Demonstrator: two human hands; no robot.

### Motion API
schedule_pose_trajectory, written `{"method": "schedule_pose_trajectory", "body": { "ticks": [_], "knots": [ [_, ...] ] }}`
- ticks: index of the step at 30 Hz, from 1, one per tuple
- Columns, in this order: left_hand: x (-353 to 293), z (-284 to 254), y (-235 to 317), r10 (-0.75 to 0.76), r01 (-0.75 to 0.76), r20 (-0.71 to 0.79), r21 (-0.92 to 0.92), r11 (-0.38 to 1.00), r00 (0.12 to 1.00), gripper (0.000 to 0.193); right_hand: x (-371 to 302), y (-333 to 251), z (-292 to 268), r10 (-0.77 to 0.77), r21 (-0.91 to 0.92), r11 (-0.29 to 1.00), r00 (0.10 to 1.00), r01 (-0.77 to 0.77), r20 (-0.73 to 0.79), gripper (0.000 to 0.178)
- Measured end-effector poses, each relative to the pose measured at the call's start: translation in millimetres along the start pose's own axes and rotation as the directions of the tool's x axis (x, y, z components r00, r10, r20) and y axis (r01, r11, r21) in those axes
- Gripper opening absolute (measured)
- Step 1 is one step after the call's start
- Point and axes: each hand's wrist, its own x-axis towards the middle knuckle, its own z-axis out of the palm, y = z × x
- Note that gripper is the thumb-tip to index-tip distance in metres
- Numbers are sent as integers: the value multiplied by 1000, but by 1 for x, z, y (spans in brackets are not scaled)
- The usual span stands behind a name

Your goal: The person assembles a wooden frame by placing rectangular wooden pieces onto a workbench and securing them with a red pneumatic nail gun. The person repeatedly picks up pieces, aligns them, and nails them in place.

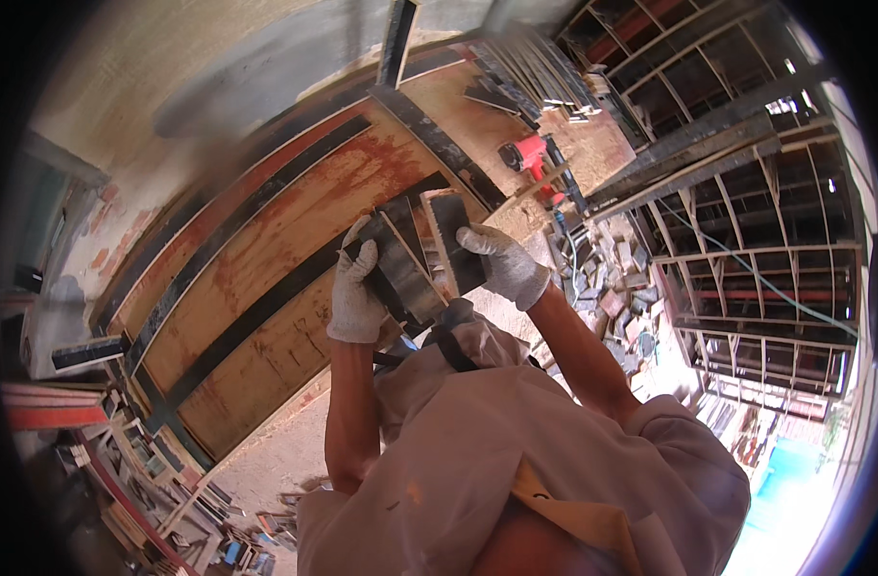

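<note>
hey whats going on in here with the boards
A person in light work gloves is holding dark, flat plywood pieces over a large reddish-brown panel crossed by black strips. The left hand grips one dark board by its lower edge, and the right hand holds a second dark board next to it. The two boards seem to touch. A red power tool lies on the far end of the panel, wood offcuts litter the ground to the right, and framed lattice panels are stacked beyond them.

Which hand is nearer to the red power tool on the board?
The right hand is nearer; the red power tool lies beyond and above it. The left hand is farther away, on the other side.
</note>
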Motion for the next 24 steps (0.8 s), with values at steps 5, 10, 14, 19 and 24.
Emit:
{"method": "schedule_pose_trajectory", "body": {
  "ticks": [5, 10, 14, 19, 24],
  "knots": [
    [18, -2, 14, 84, -86, -34, -54, 995, 996, 43, 35, -18, -11, 33, 49, 998, 990, -40, 135, 56],
    [40, 4, 21, 246, -240, -117, 66, 969, 962, 41, 63, -38, -2, 140, -131, 984, 973, -117, 182, 52],
    [58, 6, 23, 306, -292, -180, 101, 951, 935, 43, 84, -42, -10, 160, -396, 912, 982, -107, 103, 43],
    [89, -29, 18, 267, -247, -150, 136, 959, 952, 51, 101, -46, -2, 117, -572, 817, 991, -63, 58, 31],
    [101, 5, 18, 158, -163, -75, -71, 984, 985, 58, 108, -50, -19, 101, -410, 906, 995, -101, -21, 35]
  ]
}}
